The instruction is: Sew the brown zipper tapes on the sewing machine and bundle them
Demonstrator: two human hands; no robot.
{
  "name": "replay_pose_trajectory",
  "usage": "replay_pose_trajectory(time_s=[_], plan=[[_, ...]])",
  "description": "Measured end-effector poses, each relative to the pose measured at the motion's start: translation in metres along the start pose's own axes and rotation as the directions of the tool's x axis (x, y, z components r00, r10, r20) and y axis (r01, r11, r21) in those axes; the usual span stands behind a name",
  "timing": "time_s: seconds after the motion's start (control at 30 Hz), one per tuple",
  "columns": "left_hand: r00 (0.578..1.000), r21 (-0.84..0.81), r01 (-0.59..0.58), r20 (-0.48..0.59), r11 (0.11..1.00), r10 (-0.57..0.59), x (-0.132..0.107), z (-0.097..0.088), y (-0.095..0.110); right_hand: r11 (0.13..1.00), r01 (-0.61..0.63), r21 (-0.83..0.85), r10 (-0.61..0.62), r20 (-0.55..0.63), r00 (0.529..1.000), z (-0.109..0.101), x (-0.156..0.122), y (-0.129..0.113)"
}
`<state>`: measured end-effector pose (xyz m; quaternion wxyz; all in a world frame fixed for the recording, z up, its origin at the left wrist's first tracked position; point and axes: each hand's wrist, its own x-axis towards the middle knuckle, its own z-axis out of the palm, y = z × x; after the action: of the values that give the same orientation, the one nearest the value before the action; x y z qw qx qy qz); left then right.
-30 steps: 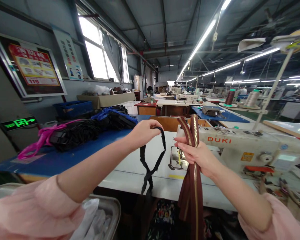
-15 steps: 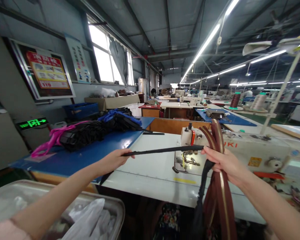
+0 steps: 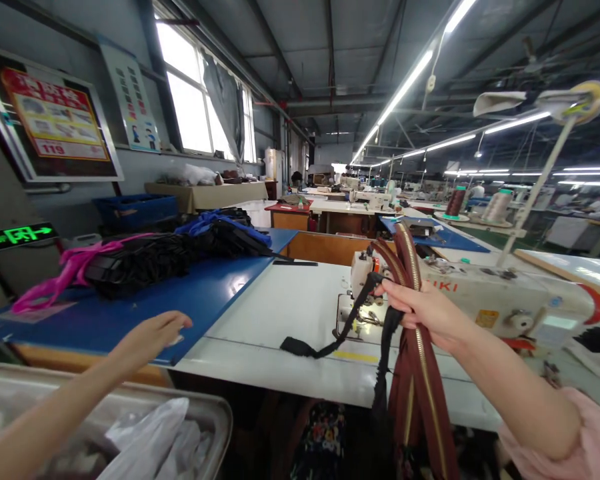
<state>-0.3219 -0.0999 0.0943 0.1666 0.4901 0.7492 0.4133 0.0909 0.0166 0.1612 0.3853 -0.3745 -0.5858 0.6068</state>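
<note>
The lower ends of the brown zippers (image 3: 423, 400) are cut off by the bottom edge, and the first letter on the sewing machine (image 3: 505, 293) is hidden behind them. The writing on the wall poster (image 3: 55, 123) is too small to be read.

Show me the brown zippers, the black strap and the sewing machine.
brown zippers (image 3: 423, 393), head view, on the strands hanging below the right hand (image 3: 427, 312).
black strap (image 3: 293, 347), head view, on its end lying on the white table (image 3: 290, 300).
sewing machine (image 3: 485, 293), head view, on its white body.
</note>
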Motion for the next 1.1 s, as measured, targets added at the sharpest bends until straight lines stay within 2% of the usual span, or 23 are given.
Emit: replay_pose_trajectory(time_s=[0.03, 0.07, 0.17, 0.23, 0.3, 0.37, 0.4, 0.43, 0.57, 0.73, 0.87, 1.03, 1.1], plan=[[1.000, 0.056, 0.000, 0.019, 0.998, -0.001, 0.000, 0.013, 0.013, 1.000, -0.007, -0.013, 0.007, 0.022, 1.000, 0.004, 0.002, -0.001], [0.996, 0.065, -0.051, 0.072, 0.997, 0.046, -0.002, 0.026, 0.028, 1.000, -0.012, -0.028, 0.014, 0.040, 0.999, 0.007, 0.003, -0.002], [0.952, -0.082, -0.213, 0.205, 0.974, 0.226, -0.018, 0.066, 0.087, 0.998, -0.012, -0.065, 0.017, 0.084, 0.996, 0.014, 0.004, -0.005], [0.886, -0.211, -0.301, 0.300, 0.930, 0.354, -0.027, 0.089, 0.127, 0.997, 0.003, -0.071, 0.004, 0.105, 0.994, 0.018, 0.003, -0.007], [0.808, -0.339, -0.336, 0.376, 0.879, 0.454, -0.031, 0.108, 0.161, 0.998, 0.015, -0.068, -0.007, 0.110, 0.994, 0.020, 0.002, -0.009], [0.707, -0.483, -0.302, 0.466, 0.822, 0.533, -0.026, 0.122, 0.186, 0.997, 0.026, -0.066, -0.020, 0.095, 0.995, 0.021, 0.002, -0.011], [0.688, -0.534, -0.236, 0.498, 0.811, 0.528, -0.022, 0.126, 0.196, 0.997, 0.029, -0.066, -0.024, 0.086, 0.996, 0.020, 0.002, -0.011], [0.691, -0.582, -0.153, 0.515, 0.799, 0.507, -0.018, 0.128, 0.203, 0.997, 0.031, -0.064, -0.026, 0.073, 0.997, 0.019, 0.002, -0.011], [0.762, -0.705, 0.117, 0.516, 0.700, 0.392, -0.002, 0.123, 0.217, 1.000, 0.021, -0.023, -0.021, 0.010, 1.000, 0.011, 0.003, -0.006], [0.806, -0.765, 0.273, 0.513, 0.583, 0.295, 0.003, 0.114, 0.218, 0.999, 0.036, 0.029, -0.035, -0.038, 0.999, 0.009, 0.007, 0.001], [0.812, -0.703, 0.228, 0.520, 0.673, 0.267, -0.006, 0.126, 0.221, 0.994, 0.106, 0.020, -0.106, -0.016, 0.994, 0.016, 0.011, 0.005], [0.869, -0.559, -0.011, 0.405, 0.829, 0.284, -0.015, 0.139, 0.232, 0.985, 0.170, 0.035, -0.168, -0.042, 0.985, 0.020, 0.016, 0.005], [0.874, -0.529, -0.040, 0.393, 0.848, 0.287, -0.016, 0.142, 0.235, 0.981, 0.185, 0.049, -0.182, -0.073, 0.981, 0.020, 0.018, 0.003]])
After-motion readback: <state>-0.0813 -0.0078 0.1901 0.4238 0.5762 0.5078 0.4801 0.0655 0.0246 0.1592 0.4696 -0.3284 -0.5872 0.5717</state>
